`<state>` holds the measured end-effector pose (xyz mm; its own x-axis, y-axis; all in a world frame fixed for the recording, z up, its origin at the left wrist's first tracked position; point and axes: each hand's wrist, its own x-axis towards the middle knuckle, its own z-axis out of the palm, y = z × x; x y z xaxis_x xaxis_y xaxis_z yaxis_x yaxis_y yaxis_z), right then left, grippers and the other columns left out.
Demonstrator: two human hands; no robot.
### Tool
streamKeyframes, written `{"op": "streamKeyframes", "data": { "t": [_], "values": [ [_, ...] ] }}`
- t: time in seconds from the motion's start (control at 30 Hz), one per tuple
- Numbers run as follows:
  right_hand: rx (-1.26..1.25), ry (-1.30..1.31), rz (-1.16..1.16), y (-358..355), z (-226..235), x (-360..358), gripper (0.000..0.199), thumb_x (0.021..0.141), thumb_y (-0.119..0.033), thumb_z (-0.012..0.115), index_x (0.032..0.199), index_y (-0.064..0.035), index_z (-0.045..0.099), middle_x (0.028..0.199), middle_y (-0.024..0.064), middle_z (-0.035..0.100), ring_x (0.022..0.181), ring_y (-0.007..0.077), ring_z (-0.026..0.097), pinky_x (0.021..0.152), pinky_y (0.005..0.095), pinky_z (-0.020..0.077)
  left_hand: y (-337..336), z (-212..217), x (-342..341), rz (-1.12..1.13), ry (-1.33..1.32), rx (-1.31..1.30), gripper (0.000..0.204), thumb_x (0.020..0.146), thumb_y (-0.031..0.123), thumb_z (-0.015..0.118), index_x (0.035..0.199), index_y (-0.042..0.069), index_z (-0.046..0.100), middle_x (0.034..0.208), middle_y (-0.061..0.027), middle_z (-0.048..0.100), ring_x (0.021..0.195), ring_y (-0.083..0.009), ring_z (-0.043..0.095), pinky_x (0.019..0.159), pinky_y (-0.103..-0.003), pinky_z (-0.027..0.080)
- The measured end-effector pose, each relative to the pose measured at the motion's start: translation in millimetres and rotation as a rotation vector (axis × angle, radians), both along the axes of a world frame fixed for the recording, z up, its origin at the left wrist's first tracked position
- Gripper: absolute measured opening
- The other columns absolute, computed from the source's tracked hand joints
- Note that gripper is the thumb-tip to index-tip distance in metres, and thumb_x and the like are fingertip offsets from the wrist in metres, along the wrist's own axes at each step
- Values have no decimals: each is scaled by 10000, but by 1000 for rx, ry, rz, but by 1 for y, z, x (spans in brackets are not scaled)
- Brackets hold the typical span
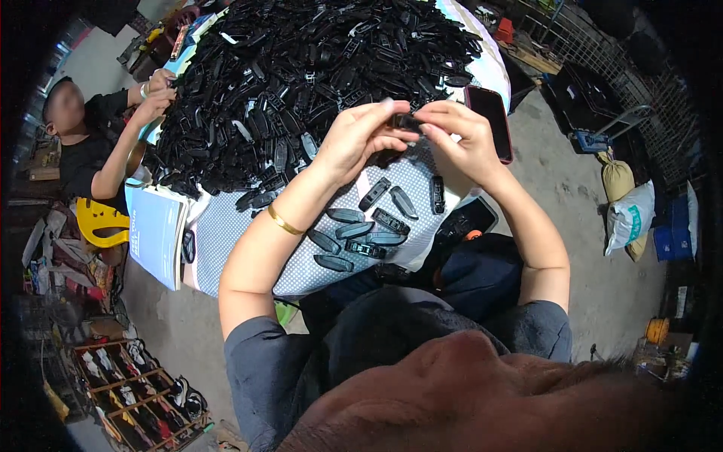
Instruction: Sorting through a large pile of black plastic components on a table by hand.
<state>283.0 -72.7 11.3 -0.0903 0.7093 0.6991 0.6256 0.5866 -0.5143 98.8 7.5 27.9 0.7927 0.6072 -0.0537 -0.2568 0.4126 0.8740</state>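
Note:
Between my two hands, over the near edge of a large heap of black plastic parts (301, 75), is a small black plastic part (407, 122). My left hand (358, 139) pinches its left end, with a gold bangle on that wrist. The fingers of my right hand (461, 132) are closed on the other end. My fingers partly cover the part. Below my hands, several loose long oval black pieces (350, 231) lie on the patterned cloth (290, 252); some show a smooth shell, others an open side with fittings.
A dark phone (489, 124) lies beside my right hand. Books (156, 235) rest at the table's left edge, near a yellow stool (102, 223). A co-worker (83, 135) reaches to the heap from the left. Sacks (629, 215) stand on the floor at right; a shoe rack (139, 392) is lower left.

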Motion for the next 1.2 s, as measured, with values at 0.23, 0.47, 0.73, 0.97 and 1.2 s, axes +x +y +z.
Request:
{"op": "streamKeyframes", "data": {
  "t": [0.23,0.47,0.73,0.97,1.2],
  "values": [
    [-41,93,-7,-2,-4,-3,165,779,-23,617,934,21,653,915,138,636,812,201,616,697,269,479,-6,-1,0,-31,232,542,315,848,27,542,1156,-37,537,875,-113,644,714,-102,607,660,-200,490],
    [-44,141,-71,-1,-9,-13,133,756,-9,644,885,26,649,886,124,632,784,189,611,646,261,481,-5,-12,2,163,182,374,336,807,26,609,1138,-20,572,1062,-83,606,912,-91,559,786,-209,455],
    [-330,312,-28,-6,-9,-21,262,768,-116,679,978,21,599,842,102,615,714,131,590,597,251,479,-10,-19,6,229,-5,268,287,819,27,600,1103,-16,598,1053,-96,618,937,-115,572,835,-225,441],
    [-296,37,-4,-13,-5,-20,269,792,-182,660,952,28,608,735,136,614,624,188,592,552,295,452,-8,-10,0,137,92,659,229,820,11,564,1037,-23,629,947,-74,614,886,-139,560,813,-244,433],
    [-537,-320,41,-21,16,-4,290,762,-289,644,851,-13,635,689,180,595,679,360,585,606,411,453,0,-8,-3,-53,290,683,238,809,121,616,1009,-8,638,953,-86,626,863,-132,584,786,-251,456]
  ]
}}
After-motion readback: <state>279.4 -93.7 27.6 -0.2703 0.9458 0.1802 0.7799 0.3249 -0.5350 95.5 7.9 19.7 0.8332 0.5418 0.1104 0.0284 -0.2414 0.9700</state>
